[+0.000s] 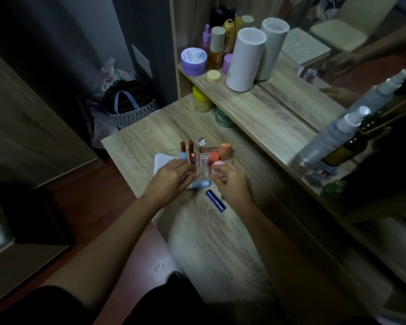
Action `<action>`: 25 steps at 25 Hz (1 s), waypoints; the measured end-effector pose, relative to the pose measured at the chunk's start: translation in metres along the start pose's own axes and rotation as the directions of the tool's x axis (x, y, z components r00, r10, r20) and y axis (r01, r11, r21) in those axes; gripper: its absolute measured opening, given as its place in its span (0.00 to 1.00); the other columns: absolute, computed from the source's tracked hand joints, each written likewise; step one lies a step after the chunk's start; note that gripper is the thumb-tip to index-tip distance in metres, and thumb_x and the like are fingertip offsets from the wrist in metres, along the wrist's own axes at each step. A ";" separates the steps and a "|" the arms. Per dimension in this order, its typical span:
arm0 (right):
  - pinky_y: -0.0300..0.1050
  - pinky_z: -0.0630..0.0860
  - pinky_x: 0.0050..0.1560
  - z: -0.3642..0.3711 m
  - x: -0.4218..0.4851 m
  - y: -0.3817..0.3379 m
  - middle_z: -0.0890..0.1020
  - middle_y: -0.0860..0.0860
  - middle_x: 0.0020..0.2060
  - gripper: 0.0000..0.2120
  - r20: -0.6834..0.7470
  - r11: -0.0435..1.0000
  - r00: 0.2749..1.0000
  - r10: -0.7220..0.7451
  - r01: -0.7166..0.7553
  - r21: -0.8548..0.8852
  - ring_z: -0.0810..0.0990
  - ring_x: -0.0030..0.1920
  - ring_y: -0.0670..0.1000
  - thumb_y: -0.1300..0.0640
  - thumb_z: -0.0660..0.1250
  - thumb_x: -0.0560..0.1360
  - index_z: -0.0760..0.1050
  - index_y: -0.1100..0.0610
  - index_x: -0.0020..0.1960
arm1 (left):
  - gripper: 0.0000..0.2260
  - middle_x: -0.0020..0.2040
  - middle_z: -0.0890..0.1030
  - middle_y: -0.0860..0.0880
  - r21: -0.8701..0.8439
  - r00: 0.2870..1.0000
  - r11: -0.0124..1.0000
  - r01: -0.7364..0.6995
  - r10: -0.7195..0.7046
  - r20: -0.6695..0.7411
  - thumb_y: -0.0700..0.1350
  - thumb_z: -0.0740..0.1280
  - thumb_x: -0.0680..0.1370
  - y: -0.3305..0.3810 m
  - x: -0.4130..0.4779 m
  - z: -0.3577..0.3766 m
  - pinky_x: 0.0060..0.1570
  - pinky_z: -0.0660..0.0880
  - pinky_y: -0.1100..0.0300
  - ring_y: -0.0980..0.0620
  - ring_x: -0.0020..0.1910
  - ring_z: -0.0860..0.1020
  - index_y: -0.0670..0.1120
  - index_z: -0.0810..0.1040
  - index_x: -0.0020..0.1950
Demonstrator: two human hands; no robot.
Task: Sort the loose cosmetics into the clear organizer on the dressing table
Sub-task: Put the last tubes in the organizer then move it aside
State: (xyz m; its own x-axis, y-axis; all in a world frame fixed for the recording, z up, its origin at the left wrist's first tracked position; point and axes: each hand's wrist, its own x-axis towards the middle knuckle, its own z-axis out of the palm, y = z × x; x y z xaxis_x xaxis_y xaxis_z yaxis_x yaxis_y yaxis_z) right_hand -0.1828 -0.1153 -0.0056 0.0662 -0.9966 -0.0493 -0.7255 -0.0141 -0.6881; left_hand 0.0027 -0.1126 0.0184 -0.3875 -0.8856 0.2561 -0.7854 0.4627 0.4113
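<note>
The left grip (171, 175) sits at the centre of the frame, fingers curled against the near left side of the clear organizer (203, 168); whether it clasps anything cannot be told. Under and beside this hand lies a flat white case (161, 161) with rounded corners, and a pale blue tube (201, 184) peeks out below the fingertips. The organizer is a glassy, hard-walled box standing on the pale wood-grain bench (211, 242). Upright in its compartments are slim red lipstick tubes (188, 148), a small glass bottle (201, 146) with a shiny cap, a white squeeze tube (204, 161) and matte orange, egg-shaped sponges (224, 151). The right grip (229, 184) is closed round a soft pink rounded sponge (217, 166) at the organizer's near right corner. Just below the hands, a glossy dark blue cylinder (215, 201) lies flat on the bench. In the upper right, a shelf (267, 106) carries a lilac jar (193, 61), an amber bottle (216, 51) and a tall white ribbed-top canister (244, 59).
</note>
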 end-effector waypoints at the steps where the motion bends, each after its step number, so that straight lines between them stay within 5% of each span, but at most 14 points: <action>1: 0.43 0.75 0.52 0.002 -0.010 0.002 0.81 0.56 0.52 0.11 0.017 0.998 1.000 -0.020 0.021 -0.055 0.79 0.50 0.51 0.63 0.65 0.75 0.78 0.58 0.57 | 0.07 0.47 0.83 0.39 -0.010 0.998 1.000 0.006 -0.006 0.060 0.37 0.70 0.74 0.000 -0.006 0.008 0.48 0.75 0.53 0.42 0.46 0.81 0.38 0.81 0.51; 5: 0.47 0.71 0.56 0.014 -0.028 0.006 0.80 0.58 0.57 0.15 0.195 0.953 0.980 0.022 0.038 -0.302 0.77 0.56 0.57 0.59 0.62 0.77 0.75 0.59 0.62 | 0.11 0.53 0.80 0.38 0.087 0.953 0.995 0.048 -0.072 0.295 0.38 0.64 0.76 -0.001 -0.006 0.037 0.54 0.72 0.51 0.41 0.54 0.77 0.38 0.78 0.57; 11: 0.50 0.75 0.52 0.025 -0.035 0.005 0.78 0.58 0.56 0.13 0.280 0.879 0.951 0.132 0.017 -0.476 0.77 0.55 0.58 0.63 0.59 0.76 0.71 0.61 0.61 | 0.14 0.41 0.83 0.37 0.237 0.968 0.971 -0.026 -0.034 0.247 0.33 0.75 0.65 0.002 -0.028 0.046 0.38 0.80 0.54 0.40 0.39 0.81 0.36 0.81 0.49; 16: 0.49 0.75 0.52 0.027 -0.036 0.003 0.78 0.57 0.57 0.15 0.228 0.902 0.957 0.181 -0.069 -0.427 0.78 0.56 0.58 0.63 0.63 0.75 0.72 0.59 0.62 | 0.09 0.42 0.81 0.34 0.119 0.966 0.985 0.122 -0.146 0.213 0.36 0.71 0.71 0.002 -0.034 0.049 0.39 0.78 0.49 0.36 0.40 0.80 0.35 0.80 0.49; 20: 0.48 0.74 0.55 0.027 -0.043 0.005 0.78 0.56 0.58 0.16 0.169 0.932 0.963 0.209 -0.144 -0.333 0.77 0.57 0.57 0.61 0.66 0.74 0.74 0.58 0.62 | 0.09 0.47 0.81 0.37 -0.080 0.886 0.888 0.454 -0.440 0.143 0.42 0.68 0.75 0.002 -0.033 0.049 0.42 0.72 0.54 0.39 0.46 0.79 0.38 0.77 0.51; 25: 0.47 0.78 0.53 0.032 -0.053 0.005 0.81 0.56 0.55 0.16 0.091 0.946 0.953 0.288 -0.269 -0.179 0.80 0.54 0.56 0.58 0.69 0.72 0.76 0.57 0.60 | 0.08 0.48 0.80 0.36 0.022 0.889 0.906 0.423 -0.420 0.182 0.39 0.66 0.74 0.001 -0.030 0.048 0.43 0.71 0.51 0.38 0.47 0.78 0.36 0.77 0.50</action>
State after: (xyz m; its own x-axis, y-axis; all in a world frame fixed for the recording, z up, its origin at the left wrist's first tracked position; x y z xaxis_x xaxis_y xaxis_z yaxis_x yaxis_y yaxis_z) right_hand -0.1680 -0.0600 -0.0301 -0.0834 -0.9467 -0.3110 -0.8269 0.2399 -0.5085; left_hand -0.0093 -0.0872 -0.0312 -0.1030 -0.9892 -0.1043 -0.8861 0.0436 0.4615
